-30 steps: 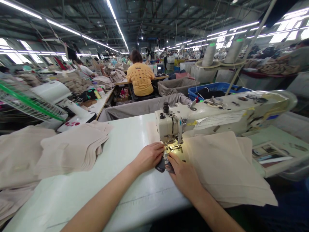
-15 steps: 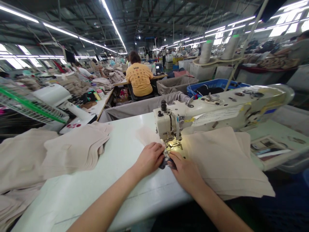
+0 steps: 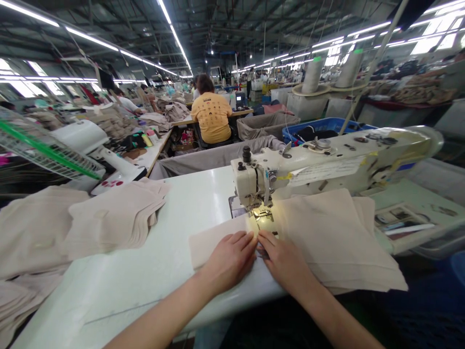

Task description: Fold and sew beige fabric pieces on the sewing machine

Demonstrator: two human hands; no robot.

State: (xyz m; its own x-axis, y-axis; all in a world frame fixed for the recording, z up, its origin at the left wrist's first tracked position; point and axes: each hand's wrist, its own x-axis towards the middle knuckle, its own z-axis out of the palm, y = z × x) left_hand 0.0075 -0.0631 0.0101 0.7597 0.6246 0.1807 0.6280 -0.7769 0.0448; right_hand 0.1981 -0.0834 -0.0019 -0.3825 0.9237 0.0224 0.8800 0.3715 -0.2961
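Pressing both hands flat was how you had that beige fabric piece pinned on the white worktop, right in front of the sewing machine. Your left hand lay spread, palm down, on the piece, and your right hand sat just beside it with fingers extended toward the presser foot, gripping nothing that I could see. That cloth looked thin, light and floppy, so I'd guess it slid easily on the smooth top and would bunch if pinched; flat palms near the lit needle area seemed the sane way to hold it. More cut pieces were stacked at your right and left. A paper label was stuck on the machine arm, but honestly too blurry to read, and no brand showed.
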